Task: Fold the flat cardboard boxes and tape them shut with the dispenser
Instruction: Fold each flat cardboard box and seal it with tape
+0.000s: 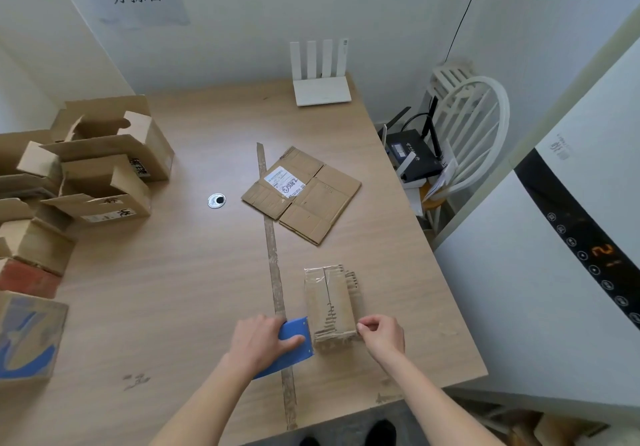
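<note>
Left edge of the tabletop (180,293): a cluster of erected cardboard boxes (104,158), flaps up and tops untaped; their interiors are hidden from this angle, so contents cannot be told. Nearer the viewer stands a blue-printed carton (27,335), closed.

Centre: the left hand (258,343) lies over the blue tape dispenser (289,345), thumb along its face, the grip curled round the body and holding it against the near end of the small folded box (330,307). The box rests on the tabletop just right of a long cardboard strip (273,265). Clear tape appears to run along its top seam.

Right: the right hand (382,336) touches the box's near right corner, its grip pinched at the edge, probably on tape or a flap; which cannot be told.

Step in hand, by judgement: taping this box shut. The next move calls for severing and smoothing the tape.

Beyond: one flattened cardboard box (303,194) with a shipping label, still unfolded.
</note>
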The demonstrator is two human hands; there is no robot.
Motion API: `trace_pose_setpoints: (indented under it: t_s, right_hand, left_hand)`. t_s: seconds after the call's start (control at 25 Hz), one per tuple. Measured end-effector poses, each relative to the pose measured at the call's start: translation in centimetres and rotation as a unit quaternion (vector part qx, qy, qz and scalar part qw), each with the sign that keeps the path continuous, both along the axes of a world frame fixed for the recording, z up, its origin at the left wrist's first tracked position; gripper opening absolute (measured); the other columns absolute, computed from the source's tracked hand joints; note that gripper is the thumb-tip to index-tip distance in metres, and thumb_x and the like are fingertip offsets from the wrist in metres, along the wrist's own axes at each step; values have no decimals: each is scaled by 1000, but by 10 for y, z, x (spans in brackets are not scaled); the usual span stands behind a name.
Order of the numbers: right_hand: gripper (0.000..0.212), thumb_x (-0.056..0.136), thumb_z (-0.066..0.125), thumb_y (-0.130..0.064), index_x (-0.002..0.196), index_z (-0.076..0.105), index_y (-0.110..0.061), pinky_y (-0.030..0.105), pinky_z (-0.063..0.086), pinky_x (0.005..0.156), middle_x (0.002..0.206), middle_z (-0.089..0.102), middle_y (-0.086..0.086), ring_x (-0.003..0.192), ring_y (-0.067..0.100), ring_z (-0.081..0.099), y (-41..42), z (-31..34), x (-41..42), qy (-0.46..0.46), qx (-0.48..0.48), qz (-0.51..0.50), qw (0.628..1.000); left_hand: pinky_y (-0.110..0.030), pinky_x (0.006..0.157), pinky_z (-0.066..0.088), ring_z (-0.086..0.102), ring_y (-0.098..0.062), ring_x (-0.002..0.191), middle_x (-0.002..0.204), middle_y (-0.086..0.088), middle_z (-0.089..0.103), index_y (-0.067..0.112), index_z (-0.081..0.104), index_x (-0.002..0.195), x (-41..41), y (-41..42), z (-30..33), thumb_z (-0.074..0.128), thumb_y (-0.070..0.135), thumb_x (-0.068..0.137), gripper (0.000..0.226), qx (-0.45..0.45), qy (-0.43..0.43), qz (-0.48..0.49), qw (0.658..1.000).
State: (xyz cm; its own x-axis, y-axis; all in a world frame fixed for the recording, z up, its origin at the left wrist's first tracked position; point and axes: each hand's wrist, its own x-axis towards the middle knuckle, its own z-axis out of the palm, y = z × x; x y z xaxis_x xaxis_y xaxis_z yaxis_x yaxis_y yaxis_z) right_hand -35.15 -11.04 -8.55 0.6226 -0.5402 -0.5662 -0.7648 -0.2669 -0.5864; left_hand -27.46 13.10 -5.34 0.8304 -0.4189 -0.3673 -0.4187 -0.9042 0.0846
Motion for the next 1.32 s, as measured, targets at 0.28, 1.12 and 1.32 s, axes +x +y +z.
trace_pose_setpoints:
  t_s: [0.28, 1.12, 1.32]
  right_hand:
    - [72, 97, 66, -18, 159, 29, -26, 37, 32, 118, 159, 38, -1, 147, 23, 37, 5, 3, 9, 12, -20, -6, 1000]
    - [100, 101, 41, -59, 152, -35, -21, 43, 18, 123, 169, -17, 7, 156, 29, 10, 53, 2, 19, 49, -74, 277, 957]
    - [100, 100, 41, -61, 152, -34, -21, 43, 18, 123, 169, -17, 5, 156, 27, 8, 54, -1, 18, 44, -81, 265, 960]
  left_hand:
    - [-30, 52, 33, 60, -20, 71, 76, 6, 61, 27, 64, 101, 10, -9, -6, 36, 79, 84, 61, 17, 24, -20, 999]
    - [-30, 68, 45, 59, -13, 84, 95, 15, 66, 52, 54, 125, 12, 29, 6, 37, 81, 84, 53, -34, 122, 15, 992]
    - [-34, 51, 25, 51, -25, 67, 64, 3, 42, 24, 56, 94, 14, -17, 0, 17, 79, 83, 69, 55, 26, -51, 997]
